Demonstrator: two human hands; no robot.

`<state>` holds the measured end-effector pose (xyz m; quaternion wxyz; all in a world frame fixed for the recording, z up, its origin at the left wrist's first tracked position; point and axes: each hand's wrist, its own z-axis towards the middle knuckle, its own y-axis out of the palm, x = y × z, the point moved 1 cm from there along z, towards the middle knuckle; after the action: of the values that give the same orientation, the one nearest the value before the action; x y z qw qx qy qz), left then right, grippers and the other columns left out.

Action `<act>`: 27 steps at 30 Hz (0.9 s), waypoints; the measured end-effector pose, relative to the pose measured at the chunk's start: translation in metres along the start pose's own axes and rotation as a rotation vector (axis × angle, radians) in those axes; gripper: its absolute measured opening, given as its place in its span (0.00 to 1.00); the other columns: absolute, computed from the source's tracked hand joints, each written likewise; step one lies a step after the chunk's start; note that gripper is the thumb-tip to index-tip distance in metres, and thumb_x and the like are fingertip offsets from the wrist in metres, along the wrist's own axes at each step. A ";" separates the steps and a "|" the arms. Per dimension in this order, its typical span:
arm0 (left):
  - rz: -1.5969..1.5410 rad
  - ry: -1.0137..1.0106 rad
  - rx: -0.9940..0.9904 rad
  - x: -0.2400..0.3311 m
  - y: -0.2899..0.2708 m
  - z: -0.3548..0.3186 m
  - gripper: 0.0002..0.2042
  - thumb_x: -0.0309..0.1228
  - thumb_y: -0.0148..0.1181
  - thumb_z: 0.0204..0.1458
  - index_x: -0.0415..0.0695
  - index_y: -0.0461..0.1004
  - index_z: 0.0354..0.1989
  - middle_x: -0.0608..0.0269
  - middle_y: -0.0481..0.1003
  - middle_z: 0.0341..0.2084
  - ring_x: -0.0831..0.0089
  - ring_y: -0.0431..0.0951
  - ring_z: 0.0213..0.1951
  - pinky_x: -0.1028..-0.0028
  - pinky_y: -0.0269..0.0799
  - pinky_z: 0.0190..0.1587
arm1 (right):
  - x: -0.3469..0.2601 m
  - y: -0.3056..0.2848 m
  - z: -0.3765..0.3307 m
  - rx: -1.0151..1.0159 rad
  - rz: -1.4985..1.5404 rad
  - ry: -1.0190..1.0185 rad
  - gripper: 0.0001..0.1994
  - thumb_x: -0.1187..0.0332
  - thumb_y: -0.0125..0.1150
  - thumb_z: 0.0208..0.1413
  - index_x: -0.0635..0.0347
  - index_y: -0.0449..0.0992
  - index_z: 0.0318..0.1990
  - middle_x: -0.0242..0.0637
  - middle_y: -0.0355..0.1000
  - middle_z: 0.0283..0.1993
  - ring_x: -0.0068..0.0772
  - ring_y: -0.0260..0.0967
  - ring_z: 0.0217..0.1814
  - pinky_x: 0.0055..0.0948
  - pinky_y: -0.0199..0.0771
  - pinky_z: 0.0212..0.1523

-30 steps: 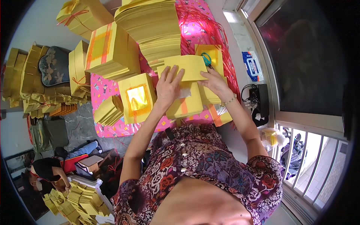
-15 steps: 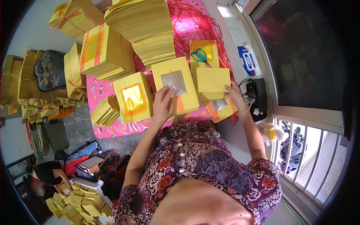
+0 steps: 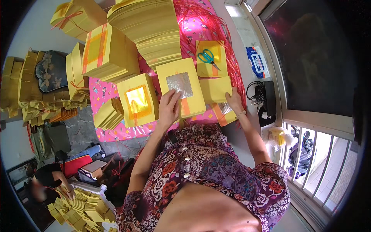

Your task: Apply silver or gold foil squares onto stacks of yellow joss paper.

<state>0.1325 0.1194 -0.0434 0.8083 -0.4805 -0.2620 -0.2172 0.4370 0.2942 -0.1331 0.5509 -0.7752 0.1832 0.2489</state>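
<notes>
My left hand [image 3: 169, 108] rests its fingers on top of a stack of yellow paper [image 3: 196, 92], touching the silver foil square [image 3: 179, 84] on its top sheet. My right hand [image 3: 235, 101] pinches the right edge of a small folded yellow paper bundle [image 3: 216, 89], held right beside that stack. Under the bundle, another yellow sheet with silver foil [image 3: 224, 108] shows in part. Teal-handled scissors [image 3: 208, 58] lie on a yellow sheet with gold foil [image 3: 213, 71] just beyond the bundle.
Left of my left hand are a gold-foil yellow stack [image 3: 137, 102] and folded yellow papers [image 3: 110, 114]. Tall yellow stacks [image 3: 148, 34] stand at the back. Red strings [image 3: 210, 19] trail over the pink tablecloth [image 3: 131, 133]. A co-worker [image 3: 52, 181] handles yellow papers at lower left.
My right hand has moved left and slightly nearer with the folded yellow bundle, which now sits against the stack and uncovers more of the sheet under the scissors. My left hand stays put.
</notes>
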 end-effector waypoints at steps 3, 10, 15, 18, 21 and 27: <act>0.002 0.003 -0.004 0.001 0.001 0.002 0.23 0.16 0.59 0.46 0.43 0.76 0.54 0.48 0.72 0.53 0.50 0.73 0.53 0.60 0.71 0.55 | -0.012 0.001 -0.011 0.195 -0.215 -0.134 0.22 0.71 0.59 0.53 0.65 0.63 0.54 0.58 0.67 0.48 0.63 0.67 0.50 0.51 0.68 0.52; -0.055 -0.017 0.003 0.002 -0.001 0.001 0.23 0.16 0.60 0.47 0.42 0.75 0.54 0.50 0.72 0.53 0.51 0.73 0.53 0.60 0.71 0.55 | -0.022 -0.008 -0.017 0.250 -0.197 -0.252 0.23 0.72 0.58 0.53 0.65 0.64 0.57 0.56 0.64 0.50 0.61 0.61 0.56 0.50 0.63 0.57; -0.120 -0.058 0.024 0.011 -0.014 0.000 0.22 0.17 0.59 0.47 0.42 0.75 0.53 0.51 0.73 0.51 0.52 0.72 0.53 0.61 0.70 0.55 | -0.044 -0.029 -0.018 0.360 -0.032 -0.435 0.19 0.75 0.57 0.54 0.63 0.67 0.55 0.53 0.65 0.51 0.58 0.62 0.57 0.48 0.63 0.57; -0.046 -0.007 -0.013 0.012 -0.026 0.000 0.18 0.21 0.62 0.47 0.41 0.76 0.49 0.52 0.73 0.47 0.53 0.73 0.50 0.61 0.71 0.52 | -0.082 -0.046 -0.027 0.333 0.032 -0.571 0.15 0.73 0.60 0.55 0.62 0.72 0.50 0.48 0.69 0.48 0.52 0.65 0.53 0.44 0.66 0.55; -0.019 0.010 -0.091 0.018 -0.034 -0.003 0.16 0.28 0.66 0.46 0.42 0.77 0.45 0.54 0.73 0.44 0.54 0.72 0.46 0.61 0.70 0.49 | -0.127 -0.055 -0.044 0.208 0.108 -0.708 0.11 0.70 0.64 0.53 0.60 0.75 0.44 0.41 0.70 0.44 0.47 0.68 0.49 0.41 0.68 0.51; -0.021 0.036 -0.235 0.023 -0.036 -0.007 0.18 0.35 0.72 0.43 0.45 0.78 0.43 0.56 0.72 0.41 0.55 0.70 0.44 0.62 0.69 0.48 | -0.167 -0.041 -0.079 -0.223 -0.051 -0.979 0.16 0.65 0.70 0.48 0.58 0.76 0.43 0.36 0.70 0.44 0.42 0.68 0.50 0.36 0.69 0.50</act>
<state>0.1300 0.0952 -0.0081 0.7487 -0.5651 -0.2254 -0.2633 0.3394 0.2347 0.0169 0.4918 -0.6258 -0.1435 0.5881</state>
